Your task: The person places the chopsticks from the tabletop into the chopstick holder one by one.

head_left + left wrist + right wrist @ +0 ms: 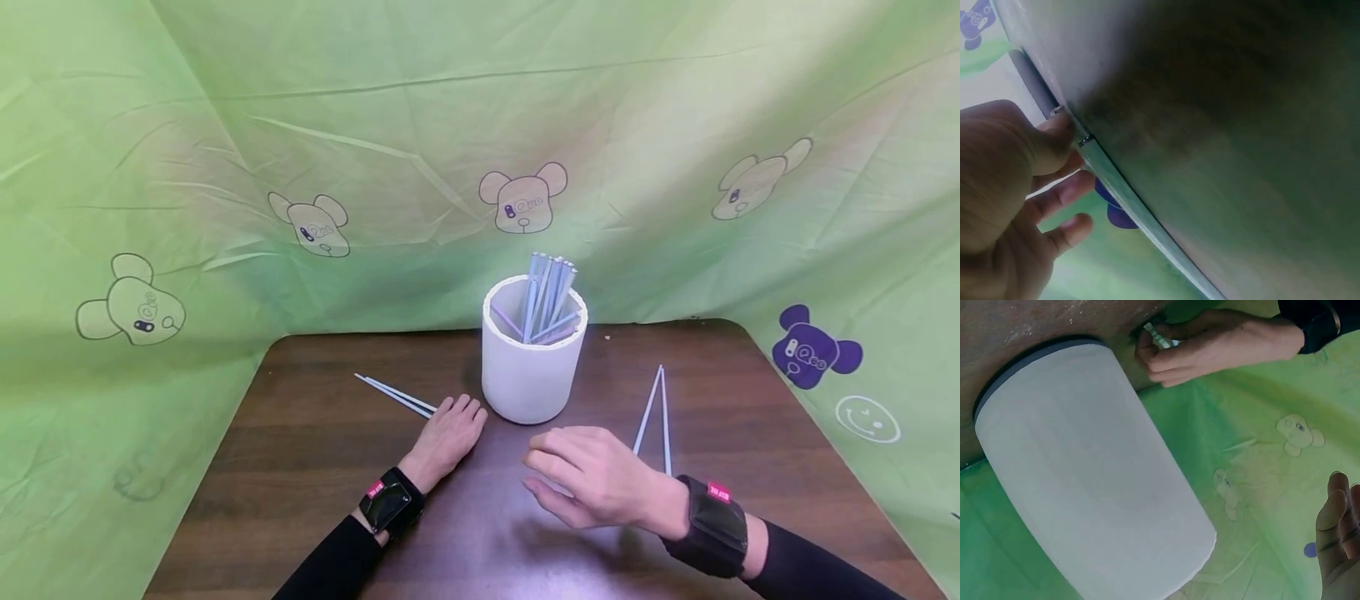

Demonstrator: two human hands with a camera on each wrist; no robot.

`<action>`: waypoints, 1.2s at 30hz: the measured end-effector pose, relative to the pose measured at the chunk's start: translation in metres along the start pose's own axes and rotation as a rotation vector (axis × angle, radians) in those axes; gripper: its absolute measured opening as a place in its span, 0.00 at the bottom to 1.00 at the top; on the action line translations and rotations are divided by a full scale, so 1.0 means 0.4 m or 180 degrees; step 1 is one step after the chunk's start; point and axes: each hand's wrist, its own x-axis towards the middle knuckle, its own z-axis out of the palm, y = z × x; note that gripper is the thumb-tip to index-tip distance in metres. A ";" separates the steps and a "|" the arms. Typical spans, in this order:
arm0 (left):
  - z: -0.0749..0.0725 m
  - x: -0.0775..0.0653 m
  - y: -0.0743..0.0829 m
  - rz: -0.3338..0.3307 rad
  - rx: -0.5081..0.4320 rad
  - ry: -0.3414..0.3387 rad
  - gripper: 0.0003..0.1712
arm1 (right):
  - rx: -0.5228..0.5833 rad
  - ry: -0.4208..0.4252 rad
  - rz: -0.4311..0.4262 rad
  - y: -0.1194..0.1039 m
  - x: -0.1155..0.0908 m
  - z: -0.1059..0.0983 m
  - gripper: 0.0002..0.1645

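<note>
On the left of the brown table lies a pair of pale blue chopsticks, their far tips close together. My left hand is at their near end, and in the right wrist view its thumb and fingers pinch the chopstick ends. The left wrist view has the thumb over one chopstick close to its end. My right hand is above the table in front of the white cylindrical holder, fingers loosely bent with nothing in them. Several more chopsticks lean inside the holder.
Another pair of chopsticks lies on the right in a narrow V, its near ends hidden behind my right hand and wrist. A green cloth printed with bear heads hangs behind and around the table. Each wrist wears a black strap.
</note>
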 end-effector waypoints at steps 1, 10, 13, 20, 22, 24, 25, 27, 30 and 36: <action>-0.001 0.000 0.000 0.0000 0.0011 0.0024 0.05 | 0.0000 0.0023 0.0019 0.001 0.000 -0.002 0.10; -0.044 0.014 -0.025 -0.0075 -0.0046 0.0172 0.07 | 0.0119 0.0121 0.0092 -0.007 -0.007 -0.004 0.09; -0.085 0.026 -0.041 -0.0113 -0.0096 0.0245 0.08 | 0.0155 0.0132 0.0091 -0.012 -0.010 0.001 0.09; -0.212 0.059 -0.086 -0.0149 -0.0538 0.0596 0.10 | 0.0262 0.0106 0.0085 -0.018 -0.012 0.009 0.08; -0.252 0.071 -0.100 -0.0149 -0.0718 0.0736 0.09 | 0.0289 0.0111 0.0078 -0.018 -0.013 0.011 0.08; -0.292 0.081 -0.112 -0.0153 -0.0868 0.0880 0.07 | 0.0305 0.0097 0.0076 -0.020 -0.016 0.012 0.09; -0.313 0.087 -0.118 -0.0162 -0.0930 0.0959 0.07 | 0.0316 0.0094 0.0072 -0.020 -0.017 0.013 0.09; -0.356 0.097 -0.127 -0.0181 -0.1059 0.1131 0.06 | 0.0331 0.0085 0.0074 -0.022 -0.020 0.014 0.09; -0.418 0.112 -0.138 -0.0219 -0.1268 0.1393 0.04 | 0.0345 0.0066 0.0094 -0.025 -0.023 0.015 0.09; -0.508 0.151 -0.155 -0.0178 -0.1686 0.1953 0.05 | 0.0408 0.0074 0.0128 -0.030 -0.028 0.023 0.09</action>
